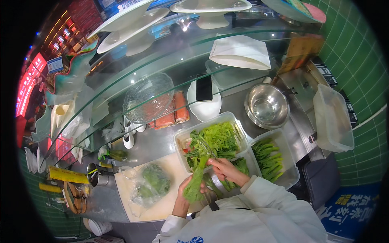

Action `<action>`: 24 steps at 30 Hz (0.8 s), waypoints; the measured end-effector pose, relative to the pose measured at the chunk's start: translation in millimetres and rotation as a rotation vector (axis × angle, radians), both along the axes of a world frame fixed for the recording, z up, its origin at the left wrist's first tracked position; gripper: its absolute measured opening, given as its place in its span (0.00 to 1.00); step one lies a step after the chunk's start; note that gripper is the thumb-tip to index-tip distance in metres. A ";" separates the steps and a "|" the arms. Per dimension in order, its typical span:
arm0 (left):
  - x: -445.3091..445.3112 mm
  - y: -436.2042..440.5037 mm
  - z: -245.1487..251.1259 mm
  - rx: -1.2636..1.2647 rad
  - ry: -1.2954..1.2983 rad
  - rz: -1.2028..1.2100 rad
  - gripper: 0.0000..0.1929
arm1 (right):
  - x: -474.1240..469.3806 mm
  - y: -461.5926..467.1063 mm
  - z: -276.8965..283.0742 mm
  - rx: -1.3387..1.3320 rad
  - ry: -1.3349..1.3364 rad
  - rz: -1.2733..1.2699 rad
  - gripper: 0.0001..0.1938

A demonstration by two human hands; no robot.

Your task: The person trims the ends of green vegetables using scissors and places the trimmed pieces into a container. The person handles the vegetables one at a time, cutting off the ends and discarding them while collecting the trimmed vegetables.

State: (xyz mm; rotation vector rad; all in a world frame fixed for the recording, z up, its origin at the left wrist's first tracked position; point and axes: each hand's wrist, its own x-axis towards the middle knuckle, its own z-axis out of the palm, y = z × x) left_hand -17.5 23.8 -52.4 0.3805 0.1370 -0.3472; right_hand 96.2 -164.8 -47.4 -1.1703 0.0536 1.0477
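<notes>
My left hand [181,190] grips a leafy green vegetable [194,184] just in front of my body, its upper end pointing at a plastic tub [180,152]. In my right hand [228,172] is a slim metal tool [207,148]; its narrow metal end extends over the tub, and its exact kind is unclear. Cut greens [223,135] fill much of that tub. Below my right hand lie more green stalks [212,184], partly hidden by the hand and sleeve. A second plastic tub [290,164], to the right, holds long green stalks [267,159].
A bagged green vegetable [153,182] rests on a pale cutting board [130,209]. Nested steel bowls [267,106] stand at back right. A phone [204,88] lies on a white plate [205,111]. Glass shelving [179,74] overhangs the counter's far side. Left stands a metal container [100,176].
</notes>
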 end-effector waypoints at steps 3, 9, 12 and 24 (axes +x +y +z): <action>-2.4 -9.3 9.4 -0.151 0.063 -0.009 0.30 | 3.6 10.6 16.7 0.397 0.331 -0.071 0.15; 15.7 -6.0 35.7 0.774 -0.237 -0.095 0.30 | 10.2 18.8 22.8 0.147 -0.012 -0.080 0.14; 22.1 -8.3 38.8 0.797 -0.169 -0.104 0.30 | 11.7 21.2 14.5 -0.130 -0.396 -0.179 0.16; 13.4 -7.3 46.9 0.609 0.102 0.118 0.24 | -19.3 -15.9 20.7 -0.613 -1.237 0.203 0.15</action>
